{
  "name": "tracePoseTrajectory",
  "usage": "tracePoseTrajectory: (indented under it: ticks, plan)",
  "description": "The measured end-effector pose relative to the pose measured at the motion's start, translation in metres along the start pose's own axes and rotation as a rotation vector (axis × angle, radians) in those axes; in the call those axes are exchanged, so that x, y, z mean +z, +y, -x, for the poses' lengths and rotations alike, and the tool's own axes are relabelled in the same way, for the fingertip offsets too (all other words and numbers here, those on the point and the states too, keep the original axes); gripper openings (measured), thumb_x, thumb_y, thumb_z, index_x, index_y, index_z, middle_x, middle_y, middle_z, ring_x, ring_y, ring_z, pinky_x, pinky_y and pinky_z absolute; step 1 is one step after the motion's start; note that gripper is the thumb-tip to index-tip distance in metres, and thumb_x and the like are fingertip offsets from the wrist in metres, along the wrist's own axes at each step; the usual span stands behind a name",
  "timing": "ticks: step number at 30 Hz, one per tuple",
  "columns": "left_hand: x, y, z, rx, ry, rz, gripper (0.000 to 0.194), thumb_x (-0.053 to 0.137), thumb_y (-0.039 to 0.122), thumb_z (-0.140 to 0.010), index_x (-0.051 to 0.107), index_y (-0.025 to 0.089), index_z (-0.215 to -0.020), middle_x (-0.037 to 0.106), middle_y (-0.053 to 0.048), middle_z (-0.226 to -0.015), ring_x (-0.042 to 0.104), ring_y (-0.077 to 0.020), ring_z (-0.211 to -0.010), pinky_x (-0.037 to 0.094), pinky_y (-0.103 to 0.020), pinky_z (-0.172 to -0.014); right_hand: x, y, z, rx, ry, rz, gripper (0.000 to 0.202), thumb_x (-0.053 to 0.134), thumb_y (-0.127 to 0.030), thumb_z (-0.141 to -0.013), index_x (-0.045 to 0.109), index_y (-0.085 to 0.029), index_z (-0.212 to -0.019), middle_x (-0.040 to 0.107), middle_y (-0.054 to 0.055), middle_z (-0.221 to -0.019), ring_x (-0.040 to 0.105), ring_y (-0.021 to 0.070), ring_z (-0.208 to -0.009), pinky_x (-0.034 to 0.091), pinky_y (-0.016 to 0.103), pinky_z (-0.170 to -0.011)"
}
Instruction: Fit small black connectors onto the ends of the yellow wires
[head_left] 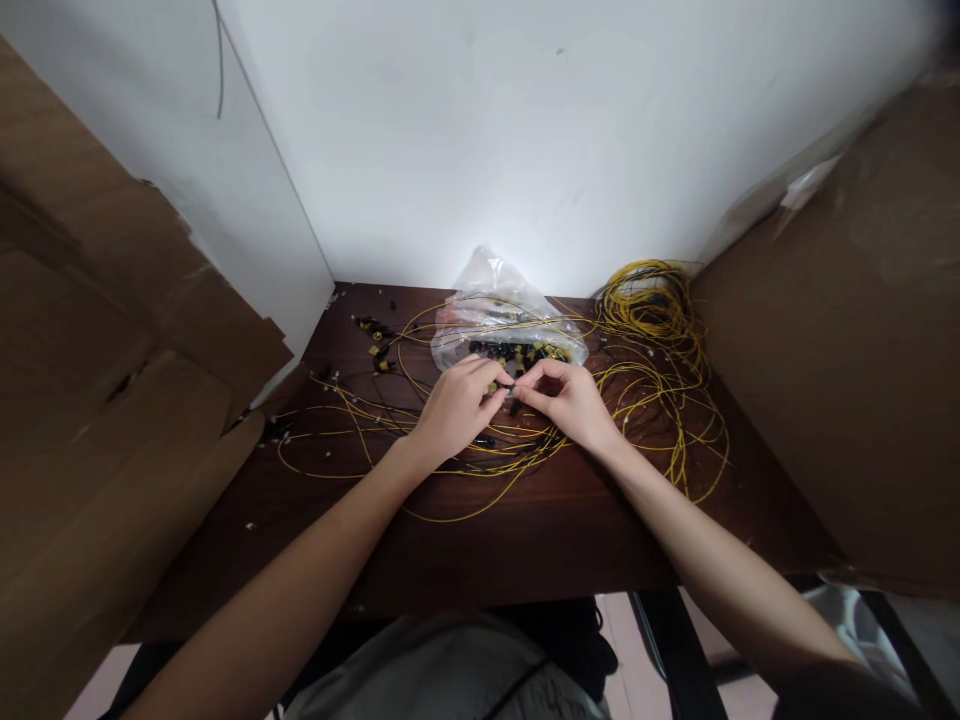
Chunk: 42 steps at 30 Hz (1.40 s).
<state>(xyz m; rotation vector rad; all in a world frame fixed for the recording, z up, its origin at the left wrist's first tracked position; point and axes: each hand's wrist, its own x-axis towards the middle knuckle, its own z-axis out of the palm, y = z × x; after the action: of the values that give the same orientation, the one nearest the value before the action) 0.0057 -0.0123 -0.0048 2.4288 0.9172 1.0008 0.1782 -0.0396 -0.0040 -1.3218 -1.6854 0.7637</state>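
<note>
My left hand (463, 408) and my right hand (564, 398) meet over the middle of the table, fingertips pinched close together. Between them is a small black piece (508, 386), too small to name, which both hands seem to grip. Just behind the fingers lies a clear plastic bag (491, 290) with several small black and yellow parts (525, 354) at its mouth. Thin yellow and black wires (517, 462) run across the table under and in front of my hands.
A thick coil of yellow wire (645, 295) lies at the back right. Loose black and yellow parts (381, 352) sit at the left on the dark brown table (525, 540). Cardboard (112, 350) stands on the left, more cardboard (832, 350) on the right, a white wall (510, 130) behind.
</note>
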Motion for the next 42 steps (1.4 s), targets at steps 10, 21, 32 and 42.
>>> tracePoseTrajectory:
  ticks: [10,21,32,42]
  plan:
    - [0.0033,-0.0042,0.0002,0.015,0.048,0.052,0.012,0.057,0.007,-0.075,0.062,0.015,-0.082,0.059,0.000,-0.071,0.049,-0.0106,-0.063,0.039,-0.023,-0.059,0.0006,-0.0013,-0.0003,0.050,0.003,-0.065,0.018,0.071,-0.031,-0.068,0.065,-0.015,-0.075,0.065,0.003,-0.067,0.057,0.0135,-0.060,0.046,0.027,-0.059]
    - [0.0014,0.0004,-0.0014,-0.002,0.065,0.078,0.011,0.059,0.007,-0.075,0.064,0.015,-0.082,0.057,0.001,-0.068,0.048,-0.0089,-0.060,0.040,-0.021,-0.059,0.0006,-0.0044,0.0005,0.032,0.039,-0.040,0.018,0.070,-0.033,-0.069,0.066,-0.015,-0.072,0.066,0.003,-0.067,0.058,0.0137,-0.060,0.046,0.028,-0.059]
    - [0.0014,0.0024,-0.0008,-0.021,0.066,0.094,0.011,0.059,0.008,-0.075,0.065,0.013,-0.082,0.054,0.002,-0.063,0.045,-0.0082,-0.056,0.037,-0.021,-0.057,-0.0007,-0.0042,0.0010,0.020,-0.005,-0.052,0.015,0.068,-0.029,-0.070,0.063,-0.016,-0.073,0.062,0.002,-0.067,0.055,0.0127,-0.061,0.045,0.027,-0.059]
    - [0.0024,0.0009,-0.0018,-0.142,0.105,0.198,0.012,0.058,0.012,-0.074,0.067,0.015,-0.082,0.044,0.005,-0.053,0.041,-0.0075,-0.051,0.032,-0.020,-0.051,0.0001,-0.0066,0.0007,-0.012,0.011,-0.041,0.013,0.067,-0.027,-0.071,0.062,-0.016,-0.072,0.062,0.002,-0.068,0.055,0.0129,-0.062,0.044,0.027,-0.060]
